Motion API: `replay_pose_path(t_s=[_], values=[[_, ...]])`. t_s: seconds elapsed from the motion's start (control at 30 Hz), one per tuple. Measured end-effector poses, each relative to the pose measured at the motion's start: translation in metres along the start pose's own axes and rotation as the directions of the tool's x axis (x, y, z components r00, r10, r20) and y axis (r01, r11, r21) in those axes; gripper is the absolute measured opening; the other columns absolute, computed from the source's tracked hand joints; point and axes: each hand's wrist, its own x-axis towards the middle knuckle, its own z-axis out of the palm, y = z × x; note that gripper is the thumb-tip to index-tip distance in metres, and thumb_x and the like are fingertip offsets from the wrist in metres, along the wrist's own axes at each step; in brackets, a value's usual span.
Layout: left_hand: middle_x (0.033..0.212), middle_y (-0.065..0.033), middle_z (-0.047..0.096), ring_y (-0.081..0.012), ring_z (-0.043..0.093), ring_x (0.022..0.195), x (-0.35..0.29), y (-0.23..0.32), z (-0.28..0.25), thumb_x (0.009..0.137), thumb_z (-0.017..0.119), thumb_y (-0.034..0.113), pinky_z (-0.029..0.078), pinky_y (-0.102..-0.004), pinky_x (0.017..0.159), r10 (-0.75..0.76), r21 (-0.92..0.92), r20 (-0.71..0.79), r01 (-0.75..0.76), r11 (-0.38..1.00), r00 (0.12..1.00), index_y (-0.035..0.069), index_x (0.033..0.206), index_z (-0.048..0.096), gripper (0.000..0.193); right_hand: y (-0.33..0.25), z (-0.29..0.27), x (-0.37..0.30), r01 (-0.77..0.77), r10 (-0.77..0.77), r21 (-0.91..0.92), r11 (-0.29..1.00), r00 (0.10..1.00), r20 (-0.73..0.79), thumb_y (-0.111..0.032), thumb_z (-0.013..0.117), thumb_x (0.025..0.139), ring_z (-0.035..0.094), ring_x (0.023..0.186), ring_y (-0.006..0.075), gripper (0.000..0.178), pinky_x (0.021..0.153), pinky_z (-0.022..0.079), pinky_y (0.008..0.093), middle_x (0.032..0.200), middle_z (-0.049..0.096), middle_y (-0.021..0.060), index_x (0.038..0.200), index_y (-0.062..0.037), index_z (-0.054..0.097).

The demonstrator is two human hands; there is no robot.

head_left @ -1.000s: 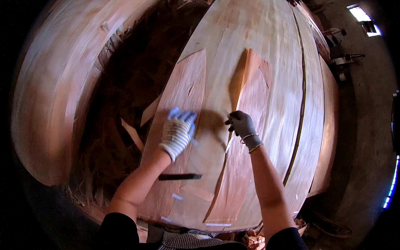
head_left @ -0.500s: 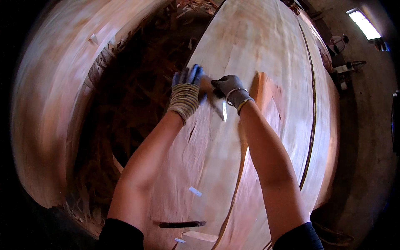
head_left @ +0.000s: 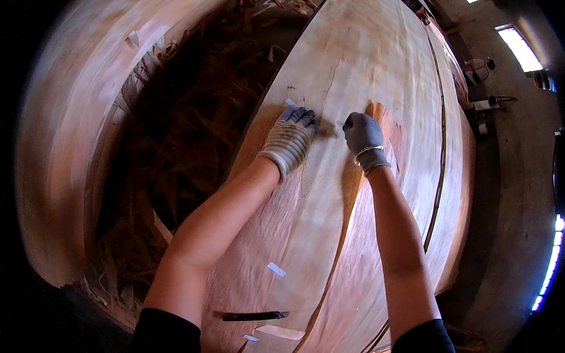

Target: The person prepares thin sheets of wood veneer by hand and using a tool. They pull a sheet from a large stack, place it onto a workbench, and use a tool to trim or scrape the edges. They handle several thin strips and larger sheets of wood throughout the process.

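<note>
A broad, pale wood veneer sheet [head_left: 353, 65] lies in front of me, with a reddish veneer strip [head_left: 259, 223] along its left side. My left hand [head_left: 289, 140], in a striped glove with dark blue fingertips, rests open and flat across the seam between them. A small white piece of tape [head_left: 289, 102] shows by its fingertips. Just to the right, my right hand [head_left: 363, 139] in a grey glove is closed above the sheet, a pale band round its wrist. Whatever its fingers hold is hidden. Near it, a torn reddish veneer piece [head_left: 391, 138] lies on the sheet.
Two more tape pieces [head_left: 276, 269] and a dark, narrow blade-like strip [head_left: 253, 316] lie nearer me. Left is a dark gap filled with veneer scraps [head_left: 188, 129], beyond it another veneer stack [head_left: 65, 165]. A person [head_left: 478, 69] is at the far right.
My left hand has moved right and laid its fingers down on the veneer. My right hand has shifted right, and the white strip beside it no longer shows there.
</note>
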Motion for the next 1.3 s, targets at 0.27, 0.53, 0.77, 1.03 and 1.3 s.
replay_pose_path(t_s=[0.27,0.53,0.77,1.03,1.3], values=[[0.124,-0.0156,0.046,-0.0319,0.042,0.115,-0.051,-0.040,-0.036,0.076,0.055,0.014,0.025,-0.0445,0.102,-0.370,-0.130,-0.239,0.348,0.928,0.898,0.005,0.120,0.047,0.045,-0.082,0.038,0.013,-0.199,-0.107,0.641,0.741,0.908,0.405,-0.027,0.054,0.081,0.061,0.051,0.0219,0.032,0.046,0.046,0.0329,0.057,0.060,0.0140,0.067,0.0010,0.062],[0.129,-0.0120,0.044,-0.0249,0.039,0.121,-0.063,-0.048,-0.033,0.087,0.043,0.031,0.022,-0.0360,0.105,-0.309,-0.080,0.052,0.313,0.947,0.950,0.005,0.123,0.046,0.044,-0.089,0.034,0.003,0.023,-0.071,0.418,0.908,0.992,0.100,-0.019,0.052,0.074,0.060,0.070,0.0361,0.021,0.065,0.047,0.0409,0.071,0.060,0.0208,0.073,-0.0018,0.064],[0.128,-0.0145,0.045,-0.0311,0.038,0.120,-0.093,-0.063,-0.044,0.087,0.048,0.024,0.027,-0.0389,0.102,-0.567,-0.438,-0.203,0.444,0.781,0.798,0.009,0.125,0.045,0.041,-0.076,0.014,-0.029,-0.099,0.066,0.447,0.889,0.994,0.088,-0.020,0.055,0.075,0.058,0.072,0.0366,0.017,0.066,0.047,0.0417,0.075,0.061,0.0186,0.079,-0.0055,0.062],[0.129,-0.0020,0.045,-0.0267,0.039,0.120,-0.073,-0.036,-0.026,0.083,0.048,0.029,0.017,-0.0514,0.103,-0.243,0.282,-0.004,0.235,0.930,0.970,0.018,0.116,0.053,0.035,-0.110,0.025,-0.015,0.068,-0.062,0.249,0.966,0.998,-0.030,-0.016,0.056,0.073,0.056,0.087,0.0376,0.018,0.074,0.047,0.0418,0.094,0.058,0.0185,0.089,-0.0111,0.062],[0.125,-0.0023,0.048,-0.0278,0.039,0.117,-0.070,-0.026,-0.033,0.079,0.053,0.027,0.018,-0.0528,0.101,-0.260,0.275,-0.042,0.262,0.925,0.965,0.019,0.111,0.056,0.034,-0.098,0.035,0.013,-0.032,-0.110,0.462,0.886,0.955,0.277,-0.029,0.060,0.070,0.059,0.076,0.0381,0.028,0.066,0.048,0.0420,0.078,0.061,0.0221,0.076,-0.0024,0.064]])
